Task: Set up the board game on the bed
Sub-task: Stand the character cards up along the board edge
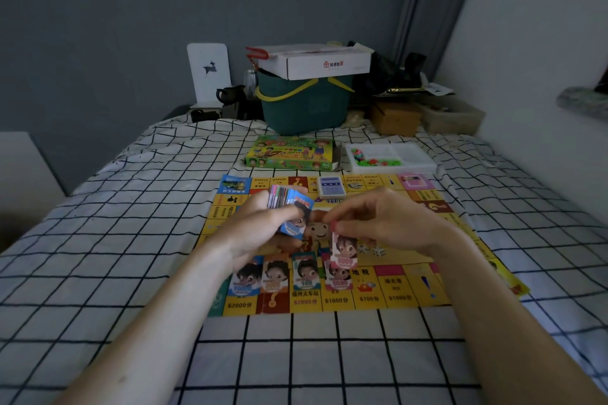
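Observation:
A yellow game board (388, 297) lies flat on the checked bed sheet. My left hand (263, 227) grips a stack of play-money notes (289, 204) above the board's middle. My right hand (378, 220) pinches one pink note (342, 251) by its top edge, hanging just over the board. Several notes lie in a row (283, 276) along the board's near edge. A blue card deck (331, 187) rests on the far edge. Two white dice (373, 250) sit under my right wrist.
The green game box (291, 153) and a white tray (414, 158) holding small coloured pieces lie beyond the board. Behind them stand a teal basket (306, 105) with a white carton on top, a brown box (394, 118) and dark clutter. A wall runs along the right.

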